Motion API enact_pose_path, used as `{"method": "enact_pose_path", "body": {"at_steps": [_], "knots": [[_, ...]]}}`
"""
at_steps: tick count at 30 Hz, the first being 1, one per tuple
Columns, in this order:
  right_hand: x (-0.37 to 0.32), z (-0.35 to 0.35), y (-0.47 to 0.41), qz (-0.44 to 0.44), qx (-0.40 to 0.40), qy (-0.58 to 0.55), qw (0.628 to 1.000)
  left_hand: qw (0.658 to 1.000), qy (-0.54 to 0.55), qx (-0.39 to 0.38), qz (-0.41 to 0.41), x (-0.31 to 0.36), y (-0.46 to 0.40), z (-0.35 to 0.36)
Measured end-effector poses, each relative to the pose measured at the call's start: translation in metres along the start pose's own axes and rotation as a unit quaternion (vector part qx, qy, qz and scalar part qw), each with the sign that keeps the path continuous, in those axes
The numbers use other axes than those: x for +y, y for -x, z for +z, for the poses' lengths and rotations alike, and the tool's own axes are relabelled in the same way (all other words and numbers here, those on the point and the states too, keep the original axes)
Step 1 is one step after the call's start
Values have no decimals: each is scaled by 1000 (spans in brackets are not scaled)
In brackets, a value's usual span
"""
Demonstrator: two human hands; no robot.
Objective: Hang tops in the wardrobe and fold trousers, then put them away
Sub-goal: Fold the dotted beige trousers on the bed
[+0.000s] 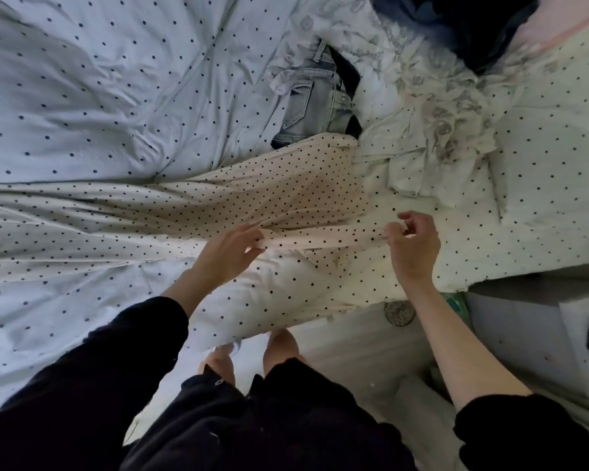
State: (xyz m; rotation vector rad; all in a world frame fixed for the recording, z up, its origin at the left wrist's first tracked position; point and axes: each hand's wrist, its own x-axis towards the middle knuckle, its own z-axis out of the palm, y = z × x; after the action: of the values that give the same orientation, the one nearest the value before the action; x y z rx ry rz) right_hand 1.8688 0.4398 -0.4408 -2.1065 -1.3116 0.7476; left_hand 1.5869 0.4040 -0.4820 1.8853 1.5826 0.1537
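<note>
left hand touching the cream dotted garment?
Touching. Head view: left hand pinches the cream dotted garment at its near edge; fabric runs between thumb and fingers.

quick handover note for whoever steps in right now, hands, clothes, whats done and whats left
Left hand and right hand each pinch one end of the near edge of the cream polka-dot garment, which lies spread across the bed.
Grey jeans lie crumpled further back, unfolded, beside a pale printed garment; dark clothing sits at the far corner.
Done: nothing visibly folded or hung.
Left: finish this piece, fold the jeans, deal with the rest.
</note>
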Motion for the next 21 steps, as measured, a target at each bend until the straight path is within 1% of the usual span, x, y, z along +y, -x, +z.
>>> {"method": "enact_pose_path", "body": {"at_steps": [4,8,10,13,15,18,21], "knots": [[-9,-19,11,-2,-14,-26,1000,1000,-9,-20,17,5,13,-14],[-10,-31,28,-15,28,1,1000,996,-13,-80,48,12,30,-13],[-11,-35,35,-13,56,8,998,994,-4,-94,53,15,33,-11],[-20,-35,27,-11,92,4,996,996,8,-69,62,18,28,-17],[-32,-29,9,-21,95,15,995,997,7,-42,68,19,16,-28],[-44,-9,-28,-5,63,22,998,999,2,-1,51,17,-9,-42],[-54,19,-77,4,28,12,1000,999,11,29,8,8,-44,-51]]}}
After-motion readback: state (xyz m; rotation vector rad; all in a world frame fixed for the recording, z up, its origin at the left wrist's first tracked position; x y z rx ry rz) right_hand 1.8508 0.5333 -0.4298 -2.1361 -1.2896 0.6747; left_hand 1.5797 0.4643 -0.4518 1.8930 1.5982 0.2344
